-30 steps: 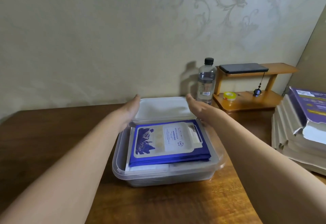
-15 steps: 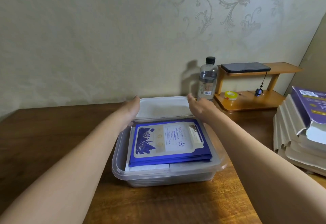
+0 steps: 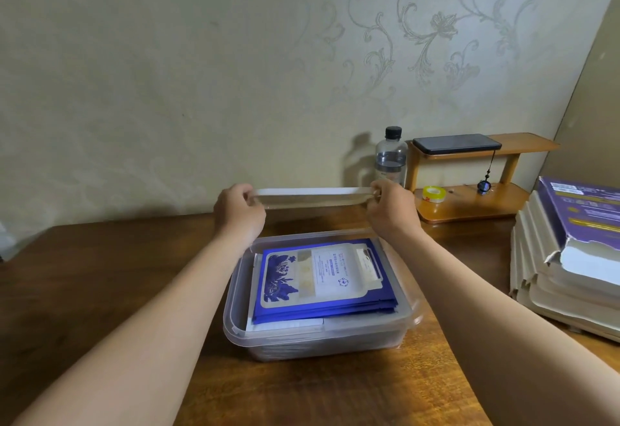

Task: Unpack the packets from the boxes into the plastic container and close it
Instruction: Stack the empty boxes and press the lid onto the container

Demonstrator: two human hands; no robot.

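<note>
Head view: left hand [image 3: 239,208] and right hand [image 3: 391,208] are pinching the ends of a thin, light, probably bendy lid [image 3: 312,196], holding it above and behind the packet-filled container [image 3: 407,305].

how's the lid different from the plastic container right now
The lid is held up in the air, the left hand and right hand each holding one end; the plastic container sits on the table. The lid is shallow and carries nothing; the container is deeper and holds a stack of blue packets. Both are translucent plastic and rectangular.
</note>
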